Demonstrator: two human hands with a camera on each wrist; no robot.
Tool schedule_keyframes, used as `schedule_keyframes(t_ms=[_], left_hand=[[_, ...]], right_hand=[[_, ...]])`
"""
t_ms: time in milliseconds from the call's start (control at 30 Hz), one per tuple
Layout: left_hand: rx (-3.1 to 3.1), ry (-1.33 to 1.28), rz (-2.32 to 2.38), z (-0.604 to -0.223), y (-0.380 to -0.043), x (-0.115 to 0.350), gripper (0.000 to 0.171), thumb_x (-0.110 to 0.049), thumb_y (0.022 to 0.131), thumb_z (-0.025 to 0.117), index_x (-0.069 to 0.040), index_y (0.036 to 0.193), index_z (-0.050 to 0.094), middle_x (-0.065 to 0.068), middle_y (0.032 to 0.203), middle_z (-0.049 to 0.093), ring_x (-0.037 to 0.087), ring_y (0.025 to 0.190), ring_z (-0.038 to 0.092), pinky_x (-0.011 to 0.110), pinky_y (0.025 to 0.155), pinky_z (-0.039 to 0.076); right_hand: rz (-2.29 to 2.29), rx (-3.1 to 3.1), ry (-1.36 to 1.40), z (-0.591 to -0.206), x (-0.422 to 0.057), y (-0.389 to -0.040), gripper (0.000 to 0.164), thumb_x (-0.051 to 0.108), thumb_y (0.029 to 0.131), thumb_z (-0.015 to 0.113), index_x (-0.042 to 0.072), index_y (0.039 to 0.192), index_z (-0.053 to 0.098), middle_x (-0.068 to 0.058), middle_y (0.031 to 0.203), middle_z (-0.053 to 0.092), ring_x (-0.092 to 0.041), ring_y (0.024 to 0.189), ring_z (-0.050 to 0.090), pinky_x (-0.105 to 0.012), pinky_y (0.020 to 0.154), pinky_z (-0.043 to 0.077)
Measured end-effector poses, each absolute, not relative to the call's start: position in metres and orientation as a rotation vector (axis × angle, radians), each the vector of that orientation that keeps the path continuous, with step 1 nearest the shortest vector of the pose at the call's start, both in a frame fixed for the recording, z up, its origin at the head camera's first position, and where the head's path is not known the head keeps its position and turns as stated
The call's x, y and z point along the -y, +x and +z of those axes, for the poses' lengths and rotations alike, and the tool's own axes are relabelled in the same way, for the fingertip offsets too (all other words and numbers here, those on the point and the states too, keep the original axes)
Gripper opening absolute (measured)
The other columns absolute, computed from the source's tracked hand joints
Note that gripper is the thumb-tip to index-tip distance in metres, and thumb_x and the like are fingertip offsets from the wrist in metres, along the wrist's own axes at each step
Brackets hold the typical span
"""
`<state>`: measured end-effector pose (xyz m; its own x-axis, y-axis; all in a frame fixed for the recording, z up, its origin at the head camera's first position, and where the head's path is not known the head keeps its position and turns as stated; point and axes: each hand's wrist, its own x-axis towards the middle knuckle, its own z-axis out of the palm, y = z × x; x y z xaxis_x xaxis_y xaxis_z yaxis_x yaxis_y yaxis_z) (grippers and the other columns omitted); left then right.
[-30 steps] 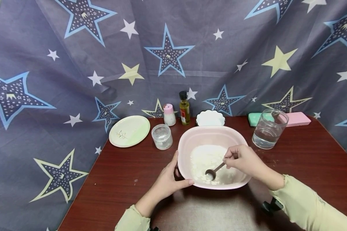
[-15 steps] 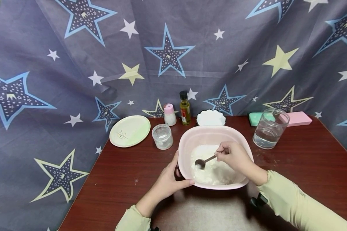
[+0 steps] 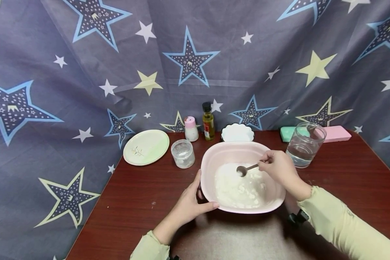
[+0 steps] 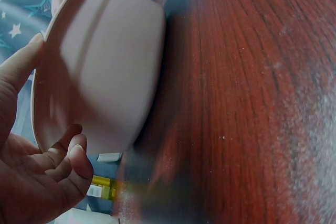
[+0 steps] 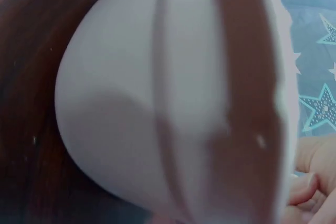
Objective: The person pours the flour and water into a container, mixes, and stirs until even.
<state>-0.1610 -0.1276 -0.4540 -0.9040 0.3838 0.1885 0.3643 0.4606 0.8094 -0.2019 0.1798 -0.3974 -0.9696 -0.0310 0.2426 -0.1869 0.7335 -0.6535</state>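
Observation:
A pink basin (image 3: pixel 229 153) stands on the table with white powder (image 3: pixel 234 187) spread over its bottom. My left hand (image 3: pixel 186 204) grips its left side, thumb over the near rim; in the left wrist view, the fingers of that hand (image 4: pixel 39 177) are bent against the outer wall of the basin (image 4: pixel 115 51). Between thumb and fingers, my right hand (image 3: pixel 279 168) pinches the handle of a small brown measuring spoon (image 3: pixel 242 171). The spoon's bowl is over the powder, with some white in it. The right wrist view mostly shows the basin's outside (image 5: pixel 115 77), hiding the spoon.
Left of the basin are a clear jar (image 3: pixel 182 159) and an oval plate (image 3: pixel 146 148). Behind stand a pink-capped shaker (image 3: pixel 191 130), an oil bottle (image 3: pixel 208 126) and a white scalloped dish (image 3: pixel 237 133). A glass of water (image 3: pixel 301 151) stands right, before green and pink blocks (image 3: pixel 337 134).
The right hand has swept the spoon leftward through the powder, then back right and toward the far side. The powder's surface has shifted. The left hand stays on the basin.

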Motion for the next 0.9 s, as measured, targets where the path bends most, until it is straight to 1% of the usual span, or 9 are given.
schedule_keyframes(t_ms=[167,367,567,633,800,900], left_hand=[[-2.660,0.678,1.473,-0.454,-0.161,0.128,0.112,-0.034,0.073,0.086,-0.005,0.156,0.016,0.005,0.079,0.053,0.021,0.074,0.051,0.025,0.069,0.042],[-2.663,0.685,1.471,-0.454,-0.161,0.128,0.112,-0.033,0.074,0.086,-0.005,0.156,0.016,0.005,0.078,0.054,0.022,0.074,0.052,0.024,0.068,0.042],[-2.654,0.709,1.493,-0.454,-0.161,0.127,0.112,-0.031,0.073,0.086,-0.004,0.156,0.016,0.004,0.078,0.054,0.020,0.073,0.052,0.025,0.068,0.043],[-2.649,0.710,1.497,-0.454,-0.161,0.128,0.112,-0.031,0.073,0.086,-0.003,0.156,0.016,0.004,0.078,0.054,0.019,0.073,0.052,0.025,0.068,0.043],[-2.636,0.682,1.487,-0.453,-0.161,0.127,0.113,-0.032,0.073,0.086,-0.007,0.156,0.015,0.004,0.080,0.056,0.021,0.075,0.055,0.026,0.070,0.044],[-2.638,0.666,1.477,-0.452,-0.161,0.127,0.113,-0.033,0.073,0.087,-0.009,0.157,0.015,0.005,0.080,0.057,0.022,0.075,0.055,0.026,0.070,0.044]], right_hand=[[1.087,2.707,0.125,-0.397,-0.195,-0.199,0.004,0.008,0.079,0.072,0.005,0.078,0.071,0.002,0.064,0.066,-0.010,0.060,0.056,-0.025,0.055,0.040],[1.113,2.693,0.099,-0.398,-0.210,-0.192,0.008,0.009,0.080,0.074,0.002,0.081,0.073,0.000,0.065,0.067,-0.011,0.058,0.057,-0.024,0.051,0.040],[1.085,2.729,0.083,-0.396,-0.221,-0.184,0.006,0.010,0.079,0.073,0.004,0.079,0.072,0.002,0.061,0.060,-0.012,0.056,0.052,-0.026,0.054,0.040],[1.104,2.757,0.078,-0.394,-0.223,-0.181,0.005,0.009,0.079,0.072,0.005,0.078,0.071,0.002,0.061,0.058,-0.012,0.054,0.050,-0.028,0.052,0.040],[1.226,2.809,0.143,-0.390,-0.223,-0.173,0.004,0.006,0.079,0.069,0.005,0.075,0.069,0.001,0.061,0.057,-0.010,0.047,0.046,-0.028,0.043,0.041],[1.325,2.818,0.257,-0.388,-0.219,-0.170,0.005,0.003,0.081,0.069,0.003,0.076,0.069,0.000,0.062,0.061,-0.009,0.049,0.050,-0.026,0.046,0.042]])
